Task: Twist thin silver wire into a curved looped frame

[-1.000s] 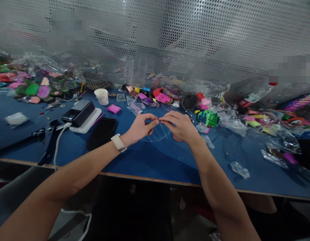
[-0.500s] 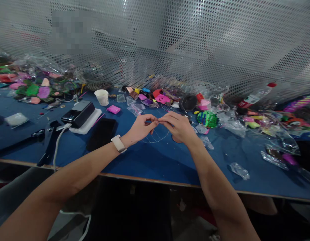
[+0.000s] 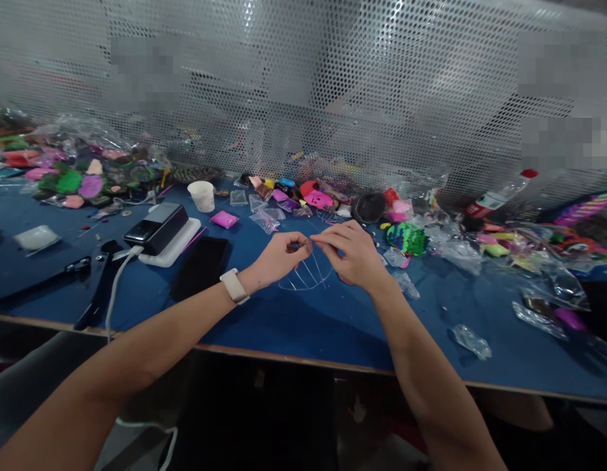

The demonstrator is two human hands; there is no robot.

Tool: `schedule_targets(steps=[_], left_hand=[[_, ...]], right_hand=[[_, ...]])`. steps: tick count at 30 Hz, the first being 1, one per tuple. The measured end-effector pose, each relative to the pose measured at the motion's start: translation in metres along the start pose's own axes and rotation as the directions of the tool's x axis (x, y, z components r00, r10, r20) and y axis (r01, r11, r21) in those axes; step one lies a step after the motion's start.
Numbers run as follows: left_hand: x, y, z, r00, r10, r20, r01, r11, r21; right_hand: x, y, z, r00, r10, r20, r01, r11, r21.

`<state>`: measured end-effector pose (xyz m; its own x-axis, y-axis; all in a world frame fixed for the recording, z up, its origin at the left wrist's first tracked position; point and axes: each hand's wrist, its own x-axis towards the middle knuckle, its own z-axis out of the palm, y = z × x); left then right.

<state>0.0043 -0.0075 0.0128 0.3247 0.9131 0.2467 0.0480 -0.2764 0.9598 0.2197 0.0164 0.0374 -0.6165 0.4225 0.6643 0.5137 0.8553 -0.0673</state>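
Note:
Above the blue table my left hand [image 3: 284, 255], with a pale watch band [image 3: 233, 286] at its wrist, is closed with thumb and index finger pinched together. My right hand [image 3: 351, 256] is closed too, its fingertips meeting those of the left. Between them is a thin wire frame [image 3: 303, 288], pale, with a curved outer line and several straight strands running up towards the fingers. Its upper part is hidden by the hands, and the exact spot being pinched is too small to make out.
A dark phone [image 3: 200, 267] lies left of my hands, beside a black device [image 3: 156, 227] on a white base with a cable. Behind stand a paper cup [image 3: 202, 196], a pink packet [image 3: 224, 219] and colourful clay packets [image 3: 318, 198]. A green striped piece [image 3: 406, 239] and bottle [image 3: 500, 196] are right.
The view has tilted slightly, so everything sits a little lower. My fingertips have shifted a little and more of the wire frame's strands show below them.

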Motion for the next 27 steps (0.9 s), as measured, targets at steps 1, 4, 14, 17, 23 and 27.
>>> schedule_targets(steps=[1, 4, 14, 17, 23, 27], left_hand=[[0.0, 0.0, 0.001, 1.0, 0.009, -0.003, -0.009, 1.0, 0.0], [-0.001, 0.0, 0.001, 1.0, 0.021, 0.018, -0.021, 1.0, -0.019], [0.0, -0.002, -0.002, 0.995, -0.022, 0.095, 0.02, 0.999, 0.026], [0.0, -0.003, -0.002, 0.993, 0.016, 0.113, -0.026, 0.996, 0.085], [-0.002, -0.001, -0.002, 0.989, 0.049, 0.138, -0.072, 0.983, 0.169], [-0.001, -0.001, -0.001, 0.989, 0.072, 0.13, -0.097, 0.976, 0.194]], right_hand=[[0.0, -0.001, 0.002, 1.0, 0.001, -0.009, -0.001, 1.0, -0.02], [0.0, -0.001, 0.006, 0.999, 0.019, -0.028, -0.02, 0.999, -0.038], [-0.004, 0.017, -0.002, 0.986, -0.031, 0.167, 0.025, 0.999, 0.041], [-0.005, 0.018, -0.005, 0.979, -0.042, 0.199, 0.035, 0.999, 0.042], [-0.006, 0.02, -0.009, 0.966, -0.104, 0.235, 0.109, 0.994, -0.008], [-0.004, 0.018, -0.009, 0.963, -0.116, 0.245, 0.126, 0.992, -0.027]])
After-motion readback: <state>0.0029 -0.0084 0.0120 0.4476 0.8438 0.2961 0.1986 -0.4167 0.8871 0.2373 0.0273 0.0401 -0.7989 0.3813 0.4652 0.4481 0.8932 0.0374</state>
